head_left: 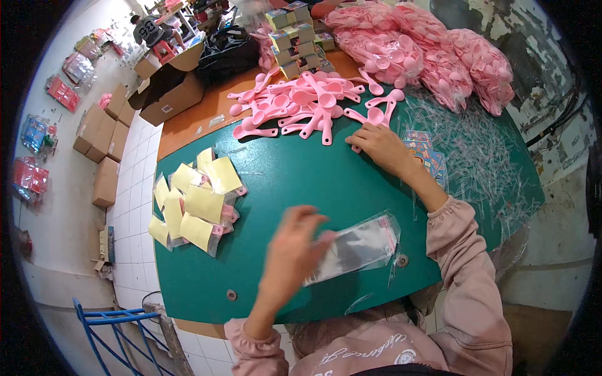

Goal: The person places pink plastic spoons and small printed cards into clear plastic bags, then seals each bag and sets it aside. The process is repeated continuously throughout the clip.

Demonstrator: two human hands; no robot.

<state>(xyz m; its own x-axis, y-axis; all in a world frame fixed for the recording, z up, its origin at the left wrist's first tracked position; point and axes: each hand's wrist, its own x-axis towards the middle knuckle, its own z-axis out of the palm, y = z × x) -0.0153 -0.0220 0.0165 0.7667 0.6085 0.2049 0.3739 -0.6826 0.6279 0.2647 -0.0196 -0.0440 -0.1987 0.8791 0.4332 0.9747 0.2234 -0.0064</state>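
Note:
A heap of pink plastic measuring spoons (285,100) lies across the far part of the green table. At its right edge my right hand (381,148) has its fingers closed on a pink measuring spoon (374,116); the hand partly covers it. My left hand (293,254) is smeared by motion over the middle front, so its fingers cannot be made out. Beside it lies a stack of clear plastic bags (360,249). To the left is a loose pile of packed clear bags (204,202), each with a pale yellow card and some pink showing.
Thin clear plastic strips (483,163) litter the table's right side, by printed blue cards (427,156). Bulging bags of pink spoons (426,53) stand at the back right. Behind the heap are stacked small boxes (296,41) and an open carton (169,94). A person (150,31) sits far back.

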